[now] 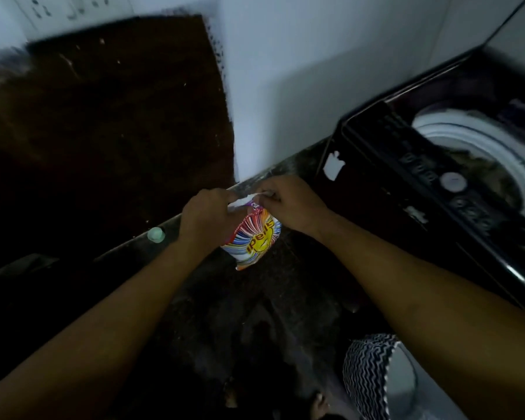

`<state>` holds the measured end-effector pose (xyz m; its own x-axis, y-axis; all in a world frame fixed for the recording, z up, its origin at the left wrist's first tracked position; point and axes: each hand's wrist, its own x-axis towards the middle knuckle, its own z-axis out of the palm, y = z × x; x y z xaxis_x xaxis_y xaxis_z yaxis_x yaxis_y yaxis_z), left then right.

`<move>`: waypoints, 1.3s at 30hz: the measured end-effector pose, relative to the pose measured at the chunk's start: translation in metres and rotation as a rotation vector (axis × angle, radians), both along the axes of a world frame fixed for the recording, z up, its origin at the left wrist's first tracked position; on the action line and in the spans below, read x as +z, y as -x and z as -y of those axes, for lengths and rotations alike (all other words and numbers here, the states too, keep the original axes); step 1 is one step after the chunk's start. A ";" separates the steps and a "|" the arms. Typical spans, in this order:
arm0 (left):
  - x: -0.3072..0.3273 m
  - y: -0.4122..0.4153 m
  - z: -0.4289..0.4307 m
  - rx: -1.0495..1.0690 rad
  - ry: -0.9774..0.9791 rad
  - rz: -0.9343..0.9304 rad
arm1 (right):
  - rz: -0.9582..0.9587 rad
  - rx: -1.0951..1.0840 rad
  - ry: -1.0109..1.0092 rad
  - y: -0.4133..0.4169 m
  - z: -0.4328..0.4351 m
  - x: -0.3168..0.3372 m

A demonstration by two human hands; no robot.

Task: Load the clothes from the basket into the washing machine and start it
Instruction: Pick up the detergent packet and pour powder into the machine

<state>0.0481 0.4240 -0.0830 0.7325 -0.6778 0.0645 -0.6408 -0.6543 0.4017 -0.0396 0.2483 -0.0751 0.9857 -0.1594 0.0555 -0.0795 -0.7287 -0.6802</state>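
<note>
A colourful detergent packet (253, 237) hangs in mid-air at the centre of the head view. My left hand (205, 215) grips its upper left corner. My right hand (288, 204) pinches the white top edge from the right. The black top-loading washing machine (385, 189) stands to the right with its lid raised. Its white drum rim (473, 140) shows, with dim clothes inside. A round button sits on its control panel (452, 180). The basket (373, 377), patterned in black and white zigzag, stands at the bottom right beneath my right forearm.
A dark ledge (128, 247) runs behind the packet, with a small pale round cap (156, 234) on it. A dark brown door or panel (109, 116) fills the left. A white wall (300, 71) rises behind. The floor below is dark.
</note>
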 end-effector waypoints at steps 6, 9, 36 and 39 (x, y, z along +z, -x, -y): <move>0.079 0.067 0.039 -0.096 0.009 0.060 | 0.117 -0.078 -0.052 0.086 0.040 0.064; 0.130 0.095 0.065 -0.120 0.039 0.134 | 0.258 -0.234 -0.136 0.133 0.070 0.088; 0.321 0.239 0.396 -0.840 0.540 -0.772 | 1.061 -0.652 -1.571 0.322 0.244 0.139; 0.314 0.223 0.429 -0.945 0.476 -0.815 | 1.121 -0.754 -1.544 0.324 0.253 0.143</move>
<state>-0.1749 -0.0055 0.2307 -0.0604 -0.9768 0.2056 -0.2367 0.2141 0.9477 -0.3640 -0.0047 0.0678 0.3551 -0.9305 -0.0895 0.7761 0.3469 -0.5266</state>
